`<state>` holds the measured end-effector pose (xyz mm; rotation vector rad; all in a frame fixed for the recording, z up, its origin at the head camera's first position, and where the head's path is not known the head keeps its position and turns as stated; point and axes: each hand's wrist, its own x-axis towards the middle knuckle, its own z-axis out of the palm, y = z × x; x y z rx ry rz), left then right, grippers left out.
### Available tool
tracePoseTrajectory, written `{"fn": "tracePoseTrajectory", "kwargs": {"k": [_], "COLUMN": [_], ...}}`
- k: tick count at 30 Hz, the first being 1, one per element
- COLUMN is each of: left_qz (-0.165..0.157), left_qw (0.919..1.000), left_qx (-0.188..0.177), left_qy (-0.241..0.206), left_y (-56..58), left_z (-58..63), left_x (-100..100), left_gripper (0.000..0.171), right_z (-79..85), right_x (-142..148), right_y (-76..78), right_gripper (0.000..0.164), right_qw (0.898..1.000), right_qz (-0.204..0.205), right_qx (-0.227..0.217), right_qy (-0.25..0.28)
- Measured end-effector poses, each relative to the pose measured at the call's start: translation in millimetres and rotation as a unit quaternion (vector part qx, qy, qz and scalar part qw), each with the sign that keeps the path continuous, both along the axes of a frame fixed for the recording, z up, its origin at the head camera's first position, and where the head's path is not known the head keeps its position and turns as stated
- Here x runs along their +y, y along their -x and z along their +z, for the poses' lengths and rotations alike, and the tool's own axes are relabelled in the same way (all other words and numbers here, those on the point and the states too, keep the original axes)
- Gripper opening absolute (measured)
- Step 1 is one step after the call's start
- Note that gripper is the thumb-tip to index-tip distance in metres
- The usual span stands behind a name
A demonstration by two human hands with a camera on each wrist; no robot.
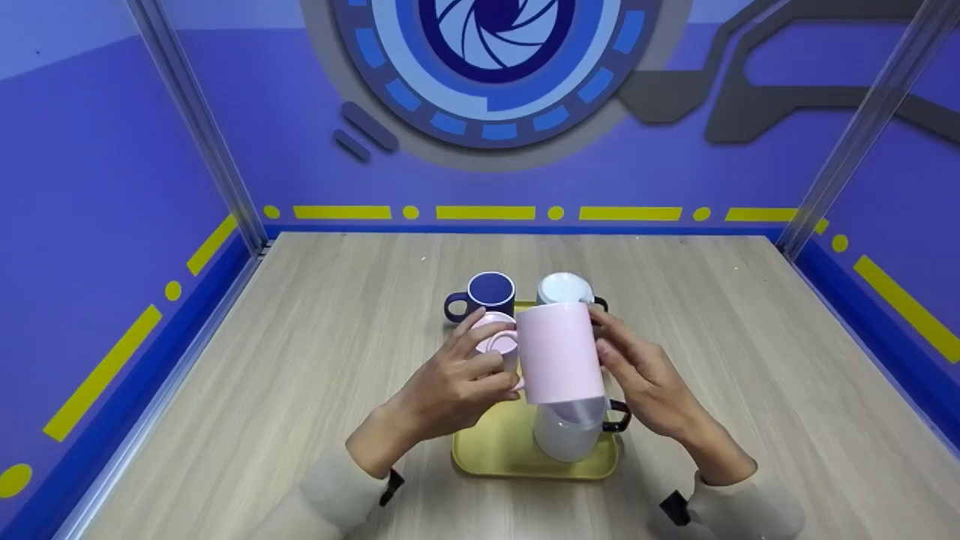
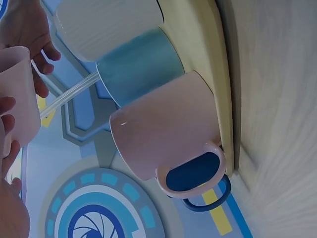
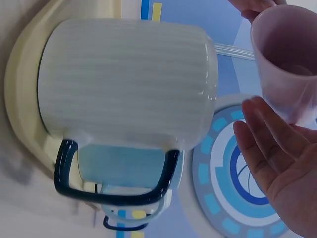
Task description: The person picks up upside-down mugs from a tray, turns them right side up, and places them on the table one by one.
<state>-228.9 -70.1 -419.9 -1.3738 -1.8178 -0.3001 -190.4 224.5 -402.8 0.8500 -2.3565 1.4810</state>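
A pink mug (image 1: 561, 356) hangs above the tray, tilted, its mouth facing away from me in the head view. My left hand (image 1: 454, 386) grips its handle. My right hand (image 1: 649, 382) is at the mug's other side, fingers extended and fingertips right by its wall. Below, a ribbed white mug with a black handle (image 3: 124, 82) stands at the tray's front right. Another pink mug (image 2: 163, 124) stands behind my left hand, which partly hides it in the head view. A light blue mug (image 2: 141, 64) is hidden there by the raised mug.
The yellow tray (image 1: 495, 450) sits on a wooden table (image 1: 337, 300). A dark blue mug (image 1: 491, 289) stands at the back left, its handle pointing left. At the back right is a white mug (image 1: 564, 287) with a dark handle. Blue-purple walls (image 1: 247, 135) enclose the table.
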Motion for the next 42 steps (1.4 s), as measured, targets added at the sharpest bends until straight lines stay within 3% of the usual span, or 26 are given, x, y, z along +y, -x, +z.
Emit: {"fn": "tracePoseTrajectory", "kwargs": {"k": [3,5,7,9,12,16,20,28,33,37,39,42], "left_qz": [-0.014,-0.021,-0.028,-0.035,-0.049,-0.071,-0.087,-0.103,-0.109,-0.112,-0.115,-0.119], "left_qw": [0.9988,0.9967,0.9939,0.9903,0.9827,0.9685,0.9558,0.9395,0.9259,0.9006,0.8817,0.8452], "left_qx": [-0.045,-0.075,-0.1,-0.128,-0.171,-0.232,-0.275,-0.317,-0.349,-0.403,-0.439,-0.501], "left_qy": [-0.015,-0.025,-0.035,-0.042,-0.051,-0.057,-0.057,-0.078,-0.095,-0.118,-0.128,-0.142], "left_y": [0.6,1.5,2.5,2.8,2.7,1.1,-1.5,-3.7,-3.2,-3.7,-4.5,-5.5], "left_z": [-1.0,-2.0,-3.3,-4.2,-5.1,-6.4,-6.1,-2.0,1.5,6.3,8.7,12.3], "left_x": [-0.6,-1.2,-1.6,-1.9,-2.0,-1.6,-0.5,-1.1,0.4,1.3,1.8,3.1], "left_gripper": [0.013,0.011,0.01,0.011,0.013,0.013,0.011,0.012,0.012,0.011,0.011,0.015], "right_z": [0.0,-0.5,-1.8,-4.4,-9.4,-15.4,-17.4,-15.8,-16.9,-18.9,-20.2,-21.8], "right_x": [1.4,1.4,0.5,-1.2,-4.1,-7.1,-9.0,-10.7,-11.4,-13.4,-13.7,-12.8], "right_y": [1.7,2.8,4.2,6.2,9.6,12.9,13.7,14.8,14.4,13.6,12.7,10.4], "right_gripper": [0.079,0.094,0.101,0.103,0.104,0.109,0.105,0.094,0.091,0.089,0.088,0.09], "right_qw": [0.996,0.985,0.968,0.944,0.912,0.896,0.899,0.922,0.938,0.949,0.954,0.961], "right_qz": [-0.01,-0.021,-0.032,-0.044,-0.063,-0.07,-0.049,0.014,0.032,0.032,0.025,0.003], "right_qx": [0.083,0.15,0.216,0.282,0.35,0.379,0.381,0.348,0.311,0.285,0.268,0.237], "right_qy": [-0.042,-0.082,-0.125,-0.164,-0.204,-0.221,-0.21,-0.167,-0.15,-0.133,-0.131,-0.142]}}
